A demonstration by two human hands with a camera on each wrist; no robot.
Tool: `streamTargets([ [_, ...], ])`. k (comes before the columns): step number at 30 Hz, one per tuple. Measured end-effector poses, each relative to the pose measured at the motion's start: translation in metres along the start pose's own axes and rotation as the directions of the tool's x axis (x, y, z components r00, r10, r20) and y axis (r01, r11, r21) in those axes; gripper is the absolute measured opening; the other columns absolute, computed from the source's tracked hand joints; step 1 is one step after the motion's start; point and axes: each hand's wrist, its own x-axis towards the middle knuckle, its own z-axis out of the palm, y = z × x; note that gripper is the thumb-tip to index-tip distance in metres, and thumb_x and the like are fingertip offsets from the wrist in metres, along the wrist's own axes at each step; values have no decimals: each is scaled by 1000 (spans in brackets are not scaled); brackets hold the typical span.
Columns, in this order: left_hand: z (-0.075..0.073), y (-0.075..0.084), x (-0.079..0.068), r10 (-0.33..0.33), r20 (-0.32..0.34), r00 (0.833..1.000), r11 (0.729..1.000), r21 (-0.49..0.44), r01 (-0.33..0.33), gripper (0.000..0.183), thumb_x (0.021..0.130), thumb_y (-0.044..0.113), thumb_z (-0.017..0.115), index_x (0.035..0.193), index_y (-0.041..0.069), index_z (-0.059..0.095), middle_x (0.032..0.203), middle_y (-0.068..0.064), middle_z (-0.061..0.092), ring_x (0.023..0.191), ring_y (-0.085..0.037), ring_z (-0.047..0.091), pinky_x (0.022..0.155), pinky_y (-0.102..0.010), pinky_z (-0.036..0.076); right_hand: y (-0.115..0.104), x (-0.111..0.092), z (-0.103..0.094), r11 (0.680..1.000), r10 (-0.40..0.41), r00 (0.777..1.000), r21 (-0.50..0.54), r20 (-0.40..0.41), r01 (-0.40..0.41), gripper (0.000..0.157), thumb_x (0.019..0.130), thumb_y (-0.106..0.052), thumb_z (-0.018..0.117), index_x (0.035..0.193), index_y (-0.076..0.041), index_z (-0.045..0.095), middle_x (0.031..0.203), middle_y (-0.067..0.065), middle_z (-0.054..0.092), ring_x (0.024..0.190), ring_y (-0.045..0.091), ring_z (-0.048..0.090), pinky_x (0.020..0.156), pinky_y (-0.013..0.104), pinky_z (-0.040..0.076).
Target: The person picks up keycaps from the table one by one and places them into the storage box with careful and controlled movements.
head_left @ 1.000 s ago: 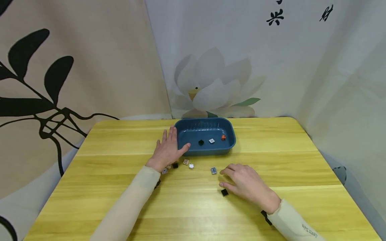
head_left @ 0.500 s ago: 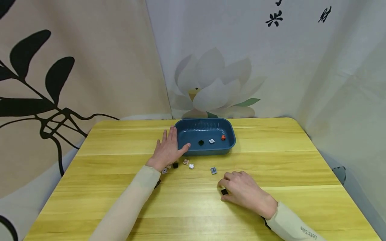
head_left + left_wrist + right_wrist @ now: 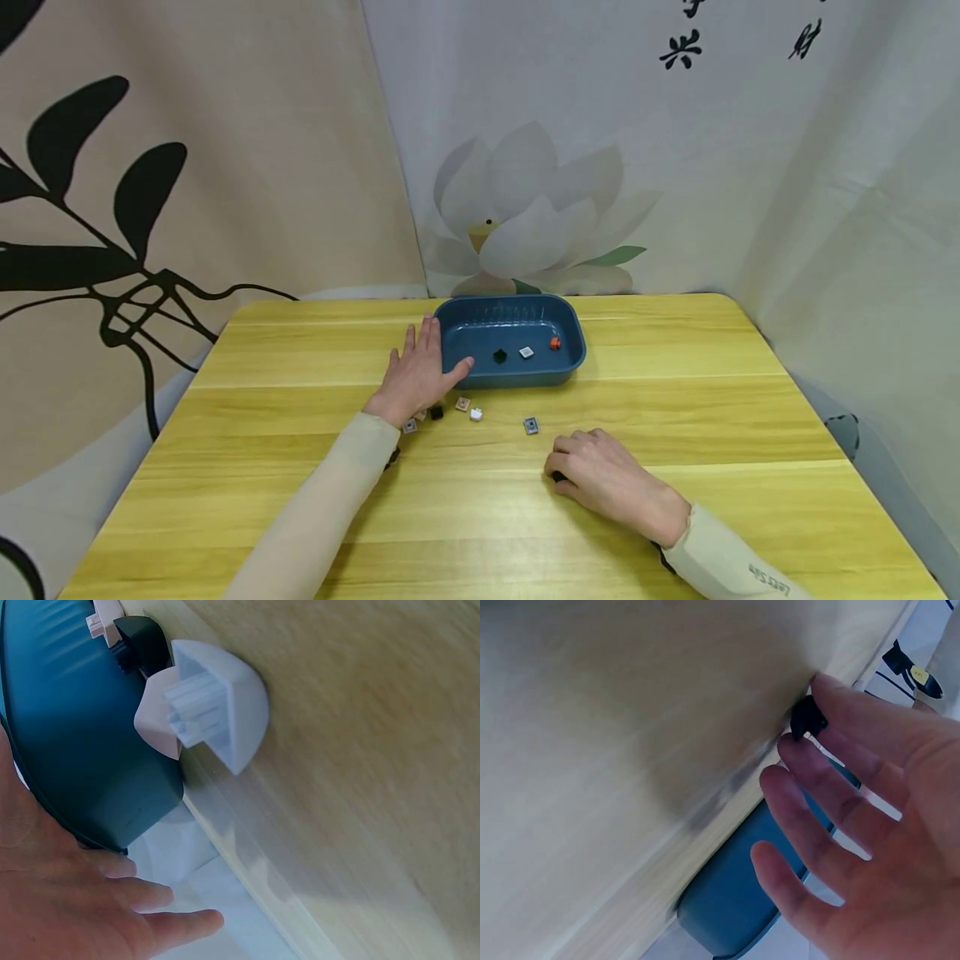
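Note:
My right hand (image 3: 615,485) pinches a small black keycap (image 3: 558,477) between thumb and fingers, low over the wooden table. In the right wrist view the keycap (image 3: 806,718) sits between thumb tip and index fingertip, the other fingers spread behind. Fingers straight and thumb out, my left hand (image 3: 415,379) rests on the left end of a blue tray (image 3: 517,380). Inside the tray lie a black keycap (image 3: 500,356), a white keycap (image 3: 527,352) and an orange-red one (image 3: 555,343). A grey-and-white keycap (image 3: 531,426) lies on the table beyond the right hand.
Before the tray's front left lie a white keycap (image 3: 476,414), a beige keycap (image 3: 462,403) and a black one (image 3: 437,412). By the left wrist are more, including a pale keycap (image 3: 225,705) on its side, stem showing. A printed curtain (image 3: 300,167) hangs behind the table.
My right hand has come down slightly toward me and its thumb and fingers have closed on the black keycap. The left hand and tray stay where they were.

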Motion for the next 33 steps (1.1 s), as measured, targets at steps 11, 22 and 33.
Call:
streamTargets([
  [11, 2, -2, 1, 4, -16, 1000, 1000, 1, -4, 105, 98, 74, 41, 165, 1, 5, 173, -14, 0, 157, -44, 6, 117, -72, 19, 12, 6, -13, 999, 48, 985, 23, -167, -45, 16, 87, -13, 84, 102, -16, 79, 100, -4, 67, 93, 18, 64, 85, 46, 54],
  [22, 0, 0, -2, 3, -14, 1000, 1000, 0, -3, 105, 99, 73, 42, 165, 0, 6, 173, -14, -1, 157, -44, 5, 117, -72, 19, 32, 35, -28, 993, 116, 910, 31, -397, -113, 25, 80, -12, 91, 103, -11, 81, 103, 3, 72, 94, 25, 69, 81, 47, 56],
  [33, 0, 0, -2, -4, -9, 1000, 1000, 2, 4, 105, 99, 74, 41, 165, 1, 6, 173, -14, -1, 157, -43, 4, 118, -71, 19, 55, 64, -31, 974, 220, 867, 146, -446, -172, 23, 86, -15, 86, 108, -10, 81, 110, 7, 72, 96, 28, 67, 75, 43, 55],
])
